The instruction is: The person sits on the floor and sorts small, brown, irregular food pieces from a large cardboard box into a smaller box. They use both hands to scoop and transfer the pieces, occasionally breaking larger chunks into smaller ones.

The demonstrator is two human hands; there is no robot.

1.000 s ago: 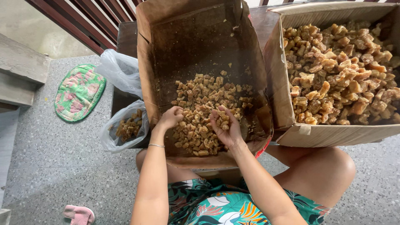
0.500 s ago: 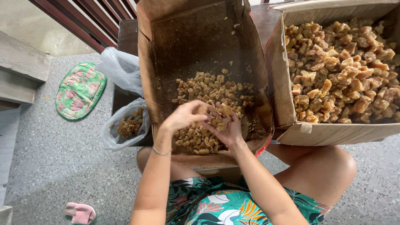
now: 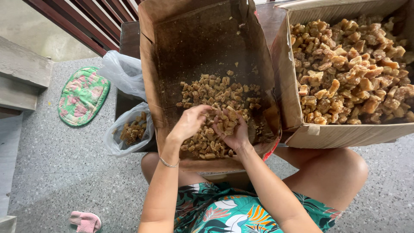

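A tilted cardboard box (image 3: 151,73) rests against my lap with a heap of small brown chunks (image 3: 213,95) in its lower half. My right hand (image 3: 235,133) is cupped palm up over the heap, holding a handful of chunks. My left hand (image 3: 189,122), with a thin bracelet at the wrist, curls over that handful, fingertips touching the pieces. Both hands meet near the box's front edge.
A second cardboard box (image 3: 327,133) at the right is filled with larger brown chunks (image 3: 353,69). A clear plastic bag (image 3: 129,131) with some chunks sits left of the first box, a green patterned mat (image 3: 83,95) and a pink slipper (image 3: 86,221) lie on the speckled floor.
My hands were spread apart on the heap; the left hand has lifted and come across to the right hand, which has turned palm up with a scoop of chunks.
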